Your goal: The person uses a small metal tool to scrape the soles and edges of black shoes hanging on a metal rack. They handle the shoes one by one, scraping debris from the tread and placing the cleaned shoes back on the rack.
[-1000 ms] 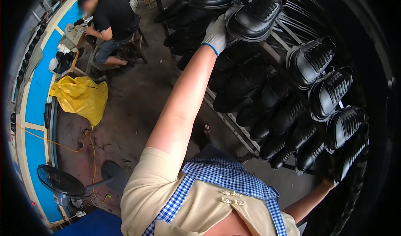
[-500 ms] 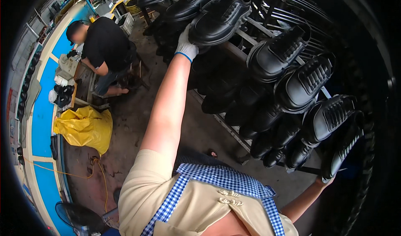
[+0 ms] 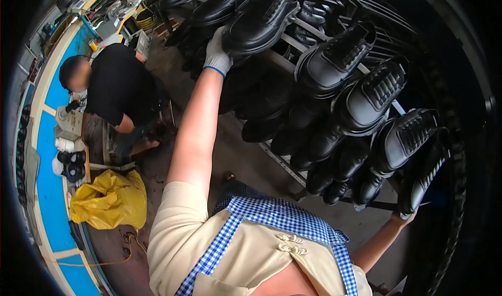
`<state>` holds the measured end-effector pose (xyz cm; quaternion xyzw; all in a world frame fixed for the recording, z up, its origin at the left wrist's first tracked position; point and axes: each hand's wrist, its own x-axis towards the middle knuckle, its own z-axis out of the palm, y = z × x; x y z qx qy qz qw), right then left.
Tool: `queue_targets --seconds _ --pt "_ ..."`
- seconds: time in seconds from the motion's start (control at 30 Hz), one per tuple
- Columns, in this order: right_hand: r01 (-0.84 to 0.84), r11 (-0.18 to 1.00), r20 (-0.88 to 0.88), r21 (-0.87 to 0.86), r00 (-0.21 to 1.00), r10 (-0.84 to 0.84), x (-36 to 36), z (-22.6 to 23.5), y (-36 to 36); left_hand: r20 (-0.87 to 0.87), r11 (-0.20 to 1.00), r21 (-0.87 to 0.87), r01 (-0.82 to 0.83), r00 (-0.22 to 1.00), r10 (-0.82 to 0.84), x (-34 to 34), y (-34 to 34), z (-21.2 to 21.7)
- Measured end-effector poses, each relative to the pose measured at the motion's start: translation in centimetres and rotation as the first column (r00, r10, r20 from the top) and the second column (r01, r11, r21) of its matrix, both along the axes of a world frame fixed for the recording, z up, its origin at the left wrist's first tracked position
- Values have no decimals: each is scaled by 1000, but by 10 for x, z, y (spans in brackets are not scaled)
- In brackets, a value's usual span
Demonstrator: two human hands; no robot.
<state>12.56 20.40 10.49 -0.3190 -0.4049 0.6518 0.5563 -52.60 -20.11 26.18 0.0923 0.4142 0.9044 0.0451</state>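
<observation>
My left hand, in a white glove with a blue cuff, reaches up with the arm stretched out. It grips the heel end of a black leather shoe on the upper row of a metal rack. At the lower right, my right hand holds the bottom of another black shoe at the rack's end. Several black shoes with ribbed tongues sit tilted in rows between my two hands.
Another person in a black shirt crouches on the floor at the left beside a blue wall. A yellow bag lies near them. A cluttered bench stands at the back left.
My view has swung, so the rack and the crouching person sit lower in the picture. My left hand stays on the same top-row shoe, and my right hand stays at the rack's end.
</observation>
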Motion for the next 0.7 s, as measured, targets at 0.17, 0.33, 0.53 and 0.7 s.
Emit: queue_targets --seconds 0.17,0.33,0.53,0.7 --pt "-60 998 -67 26 996 62 15 -18 -17 83 994 46 95 992 -98 -8 28 9" --pt "-127 992 -117 25 985 129 -18 -5 -43 202 983 137 126 967 -152 31 50 -5" --pt "-278 958 -223 -76 941 256 -40 13 -54 117 869 258 422 879 -461 165 102 -69" --pt "-289 948 -305 -133 922 238 -80 2 -85 -265 966 -224 133 945 -192 199 111 -105"
